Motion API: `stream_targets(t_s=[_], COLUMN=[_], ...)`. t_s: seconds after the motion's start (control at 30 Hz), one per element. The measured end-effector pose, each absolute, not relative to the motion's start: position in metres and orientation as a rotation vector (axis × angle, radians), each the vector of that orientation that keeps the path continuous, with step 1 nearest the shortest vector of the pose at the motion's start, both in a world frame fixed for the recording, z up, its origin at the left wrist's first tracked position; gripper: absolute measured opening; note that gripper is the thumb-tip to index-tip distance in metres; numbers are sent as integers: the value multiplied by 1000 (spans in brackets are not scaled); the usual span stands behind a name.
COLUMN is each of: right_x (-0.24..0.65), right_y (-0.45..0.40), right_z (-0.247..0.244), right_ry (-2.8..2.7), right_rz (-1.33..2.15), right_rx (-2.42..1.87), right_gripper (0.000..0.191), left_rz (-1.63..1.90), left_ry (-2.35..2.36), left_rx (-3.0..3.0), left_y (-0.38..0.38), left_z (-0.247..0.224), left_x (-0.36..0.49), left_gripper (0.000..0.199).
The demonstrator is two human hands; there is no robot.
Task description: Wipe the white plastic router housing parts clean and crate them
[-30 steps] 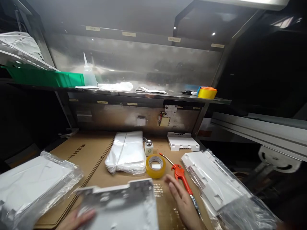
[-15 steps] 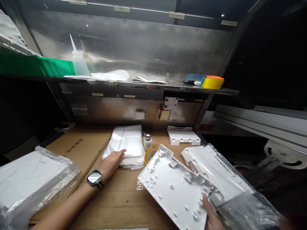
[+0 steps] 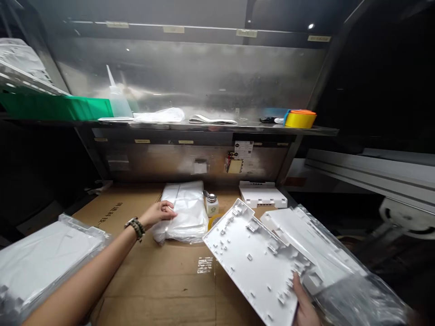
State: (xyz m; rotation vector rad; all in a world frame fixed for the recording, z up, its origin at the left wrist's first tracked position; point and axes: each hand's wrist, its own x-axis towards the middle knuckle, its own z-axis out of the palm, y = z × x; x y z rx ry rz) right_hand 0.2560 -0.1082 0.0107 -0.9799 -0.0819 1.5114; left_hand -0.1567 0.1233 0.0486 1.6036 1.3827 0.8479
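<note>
My right hand grips the lower right edge of a white plastic housing panel, thumb over the rim. The panel is tilted, with its ribbed inner side full of small posts and clips facing me. My left hand, with a watch strap at the wrist, is at the left side of a stack of clear plastic bags. Its fingers are curled in a pinch on the film of a bag. The fingertips partly hide where they meet the film.
Bagged white panels lie at left and right. A white pump bottle, a yellow tape roll and another white housing are behind the held panel. Brown cardboard covers the bench beneath a metal shelf.
My left wrist has turned over, and its fingers have gone from stretched across the bags to curled on the film. The panel stays in my right hand; the view has shifted slightly.
</note>
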Motion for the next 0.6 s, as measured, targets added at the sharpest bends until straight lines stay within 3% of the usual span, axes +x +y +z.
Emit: stream_targets(t_s=[0.13,0.33,0.6], right_x=[249,246,233], right_y=[-108,-108,-96], right_z=[21,27,30], right_ry=[-214,-191,-312], right_rz=[1386,1300,1452], right_rx=[-924,-921,-904], right_gripper=[74,80,78], left_rz=[942,1005,906], left_ry=[1306,1284,1114], left_rx=[1477,1519,1577], left_y=[134,124,68], left_z=[58,75,95], left_x=[-160,-142,-96], left_gripper=[18,53,50])
